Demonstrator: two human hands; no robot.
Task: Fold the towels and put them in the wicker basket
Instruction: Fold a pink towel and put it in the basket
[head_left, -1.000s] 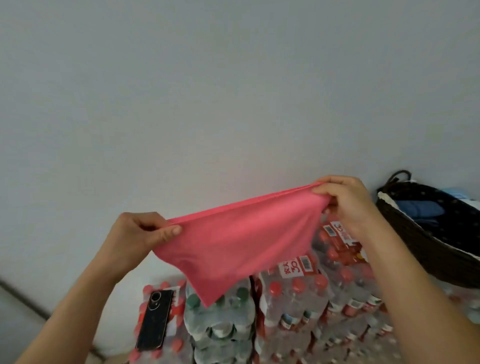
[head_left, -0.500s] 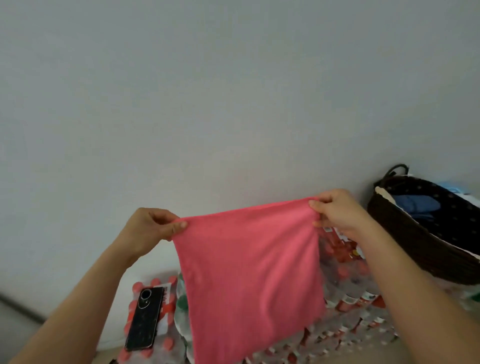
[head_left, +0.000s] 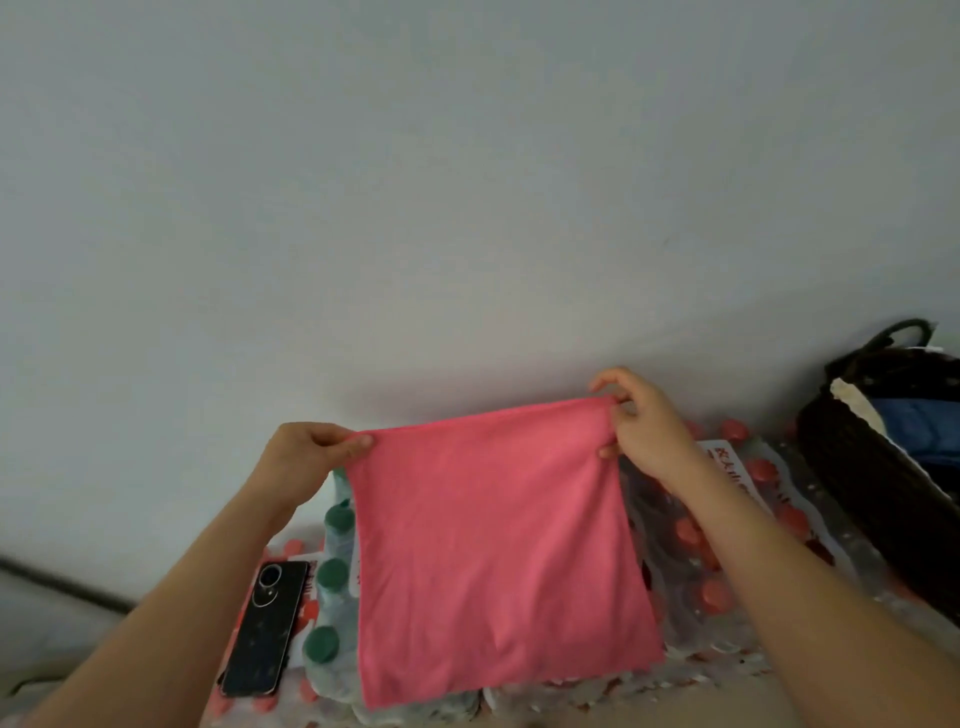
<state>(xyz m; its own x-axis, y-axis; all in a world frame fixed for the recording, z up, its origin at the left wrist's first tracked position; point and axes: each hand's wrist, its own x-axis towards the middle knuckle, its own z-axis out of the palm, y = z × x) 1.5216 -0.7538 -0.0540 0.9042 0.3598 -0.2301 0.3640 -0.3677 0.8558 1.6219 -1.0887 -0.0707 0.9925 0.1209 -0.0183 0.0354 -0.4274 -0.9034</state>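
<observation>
Several shrink-wrapped packs of bottled water (head_left: 685, 587) line the base of the wall (head_left: 467, 208). Before them hangs a pink towel (head_left: 498, 540), spread flat, left of the dark wicker basket (head_left: 852, 467), which has blue cloth (head_left: 919, 431) in it. Of the hands, the left hand (head_left: 306, 457) pinches the towel's upper left corner, the right hand (head_left: 644, 426) its upper right corner. A black phone (head_left: 265, 629) lies on the packs at left.

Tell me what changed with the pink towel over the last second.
The towel, bunched and sagging to a point a second ago, has dropped open and now hangs flat over the bottles. The left hand and right hand drew slightly closer together. Unchanged: both still pinch its top corners, the phone lies on the bottles, and the basket holds a blue towel.
</observation>
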